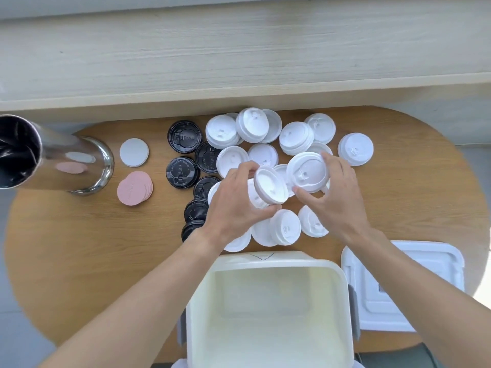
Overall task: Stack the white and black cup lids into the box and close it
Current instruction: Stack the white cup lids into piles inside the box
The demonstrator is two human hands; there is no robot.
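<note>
Head view: left hand (pixel 233 200) gripped a tilted white lid (pixel 271 185), fingers curled round its rim. Right hand (pixel 337 192) pinched another white lid (pixel 308 171) between thumb and fingertips, just right of the first. Both were above the loose pile of white lids (pixel 295 136) on the wooden table (pixel 79 248). Black lids (pixel 183 172) lay left of the pile. Open box (pixel 268 261) sat near, its box cover (pixel 435 254) flat to the right. Pink discs (pixel 132 189) and a steel cylinder (pixel 77 160) stood far left.
</note>
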